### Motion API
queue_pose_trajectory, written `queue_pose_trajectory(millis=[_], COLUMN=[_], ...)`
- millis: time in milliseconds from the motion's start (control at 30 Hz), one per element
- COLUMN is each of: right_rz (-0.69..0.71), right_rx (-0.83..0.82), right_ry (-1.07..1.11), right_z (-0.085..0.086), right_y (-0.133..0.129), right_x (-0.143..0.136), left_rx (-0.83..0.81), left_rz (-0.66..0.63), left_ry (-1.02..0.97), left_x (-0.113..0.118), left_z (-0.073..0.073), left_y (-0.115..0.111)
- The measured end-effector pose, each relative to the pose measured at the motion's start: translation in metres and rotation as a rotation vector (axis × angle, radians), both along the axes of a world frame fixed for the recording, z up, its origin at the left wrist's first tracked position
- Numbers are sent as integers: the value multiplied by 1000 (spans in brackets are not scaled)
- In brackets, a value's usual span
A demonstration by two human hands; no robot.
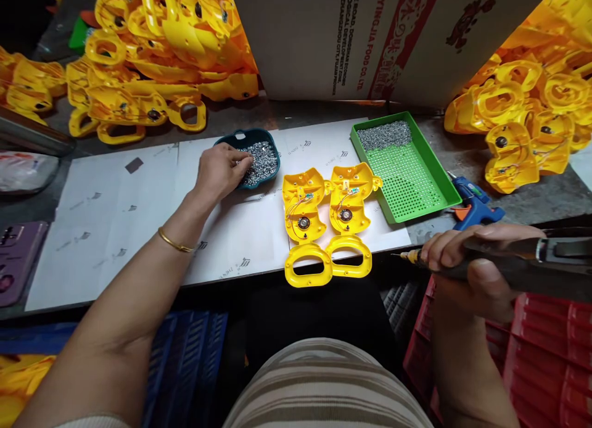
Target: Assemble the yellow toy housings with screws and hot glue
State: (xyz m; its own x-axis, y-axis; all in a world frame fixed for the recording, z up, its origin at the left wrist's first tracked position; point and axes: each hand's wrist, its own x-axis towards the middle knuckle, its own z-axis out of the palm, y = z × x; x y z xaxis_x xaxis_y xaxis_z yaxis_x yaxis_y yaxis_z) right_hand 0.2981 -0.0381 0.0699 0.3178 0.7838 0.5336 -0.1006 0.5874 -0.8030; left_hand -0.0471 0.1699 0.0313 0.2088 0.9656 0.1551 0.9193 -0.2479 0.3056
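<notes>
My left hand (221, 171) reaches into a dark teal bowl (276, 145) of small silver screws, its fingers pinched together at the screws; whether they hold one is too small to tell. My right hand (472, 261) is wrapped round a dark power screwdriver (518, 264), whose tip points left, past the board's front edge. Between the hands, two yellow duck-shaped shells (305, 200) (350, 197) lie side by side, open side up, showing wires, a small circuit board and a round speaker. Their ring handles stick out over the table's front edge.
A green perforated tray (416, 175) with screws at its back lies right of the shells, a blue glue gun (476, 203) beside it. Yellow shells are piled at back left (157, 52) and right (531, 107). A large carton (370, 39) stands behind; a purple phone (21, 261) lies far left.
</notes>
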Motion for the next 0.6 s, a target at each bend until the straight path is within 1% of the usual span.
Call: queue_pose_trajectory(millis=[100, 267, 333, 367, 433, 467, 533, 600], right_rz=[31, 12, 0, 0, 1, 2, 0, 24], right_rx=[14, -4, -11, -16, -20, -20, -27, -20], right_ry=[-17, -13, -9, -7, -1, 6, 37, 72], right_z=[0, 2, 2, 2, 4, 5, 8, 15], right_y=[7, 15, 16, 15, 16, 16, 18, 22], right_x=[1, -1, -1, -1, -2, -3, -7, -15], left_rx=[87, 123, 162, 186, 208, 192, 96, 24], left_rz=[52, 76, 79, 58, -29, -86, -184, -255], left_ry=[-111, -147, -200, -236, -338, -410, -580, -669], left_x=[1, 0, 4, 8, 22, 32, 55, 78], left_z=[1, -5, -2, 1, 9, 13, 18, 17], left_y=[-5, -7, -13, -19, -40, -53, -84, -115])
